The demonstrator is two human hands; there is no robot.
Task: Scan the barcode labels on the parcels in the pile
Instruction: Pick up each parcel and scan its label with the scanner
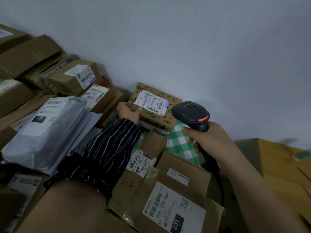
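Note:
A small brown box with cartoon drawings [171, 117] lies tilted at the back of the pile against the wall. A white barcode label [151, 102] is stuck on its top face. My left hand [128, 112], in a dark striped sleeve, grips the box's left edge, thumb lying beside the label. My right hand [208, 140] holds the black handheld scanner [191, 114] by its handle. The scanner head hovers just right of the box, and a red light shows on it.
Brown cartons with labels fill the pile: one marked 231-239-K01 [168, 206] at the front, others stacked at the left [75, 76]. A grey mailer bag [43, 132] lies left. A green checked parcel [181, 143] sits under the box. A yellow-brown carton [282, 165] stands right.

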